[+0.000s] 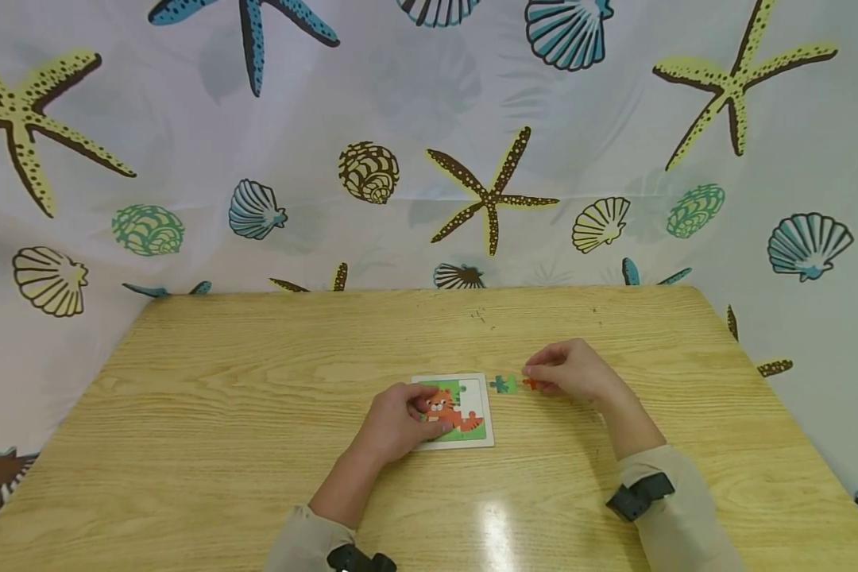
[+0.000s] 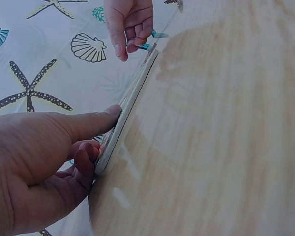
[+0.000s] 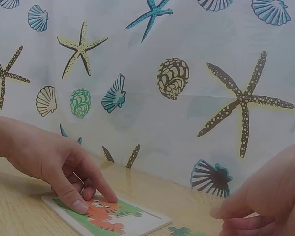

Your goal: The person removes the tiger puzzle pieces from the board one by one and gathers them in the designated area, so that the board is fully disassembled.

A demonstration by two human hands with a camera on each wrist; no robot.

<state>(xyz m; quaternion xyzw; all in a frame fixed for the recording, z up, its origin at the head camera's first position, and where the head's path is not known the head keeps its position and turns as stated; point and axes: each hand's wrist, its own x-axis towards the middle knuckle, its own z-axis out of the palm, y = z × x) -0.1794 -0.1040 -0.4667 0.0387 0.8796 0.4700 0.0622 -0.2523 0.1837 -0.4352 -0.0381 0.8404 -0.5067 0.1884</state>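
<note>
A small jigsaw puzzle [image 1: 473, 442] with an orange tiger on green lies in a white-framed tray, its upper right part bare white. My left hand [image 1: 395, 421] holds the tray at its left side. The thumb [image 2: 91, 124] presses on top near the front edge, and the lower fingers curl against the side. To the right of the tray, my right hand [image 1: 572, 370] pinches at an orange puzzle piece [image 1: 529, 384], partly covered by the fingers. Between that hand and the tray lies a green puzzle piece [image 1: 504, 384] with a dark teal part.
The pale wooden table [image 1: 257, 357] carries the tray near its middle. A white curtain [image 1: 314, 238] printed with starfish and shells hangs behind and along both sides. Black wrist cameras [image 1: 640, 496] sit on both light sleeves.
</note>
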